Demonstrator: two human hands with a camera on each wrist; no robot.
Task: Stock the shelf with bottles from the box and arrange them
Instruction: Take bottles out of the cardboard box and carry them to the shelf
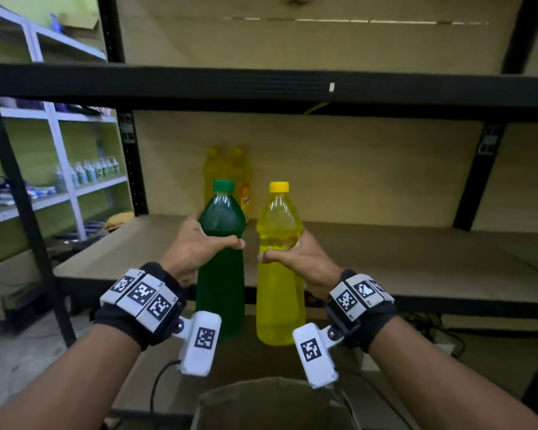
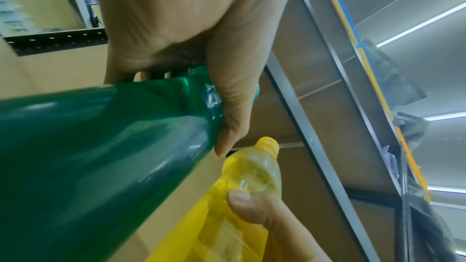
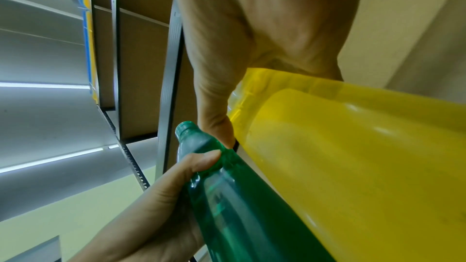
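Note:
My left hand [image 1: 204, 243] grips a tall green bottle [image 1: 221, 274] around its shoulder and holds it upright in front of the shelf board [image 1: 385, 259]. Beside it, my right hand [image 1: 292, 252] grips a yellow bottle [image 1: 278, 274] the same way. Both bottles hang in the air just before the shelf's front edge, a small gap between them. The left wrist view shows my left hand [image 2: 191, 63] wrapped round the green bottle [image 2: 100, 156]; the right wrist view shows my right hand [image 3: 252, 47] round the yellow bottle [image 3: 365, 156]. Yellow bottles [image 1: 227, 178] stand at the shelf's back. The open box [image 1: 277, 405] sits below.
A black metal upright [image 1: 131, 162] bounds the shelf on the left and another [image 1: 479, 181] on the right. The upper shelf's black beam [image 1: 261, 85] runs overhead. A white rack [image 1: 59, 169] with small bottles stands further left. Cables lie on the floor at right.

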